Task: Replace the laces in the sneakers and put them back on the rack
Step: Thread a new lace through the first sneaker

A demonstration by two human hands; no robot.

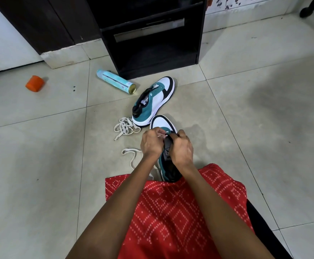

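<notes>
A teal, white and black sneaker (161, 122) stands on the floor in front of my lap, toe pointing away. My left hand (151, 142) pinches the tip of a white lace (131, 156) at the eyelets near the toe; the lace trails off left and back under my forearm. My right hand (182, 148) grips the shoe's tongue area, its fingers curled over the eyelets. The second sneaker (153, 100) lies unlaced just beyond, tilted on its side. A loose bundle of off-white lace (125, 127) sits on the tiles left of the shoes.
A dark wooden rack (152, 34) with open shelves stands at the back. A light blue spray can (116, 81) lies on its side near the rack's foot. An orange cap (34, 83) lies at far left. Red patterned cloth (171, 212) covers my lap.
</notes>
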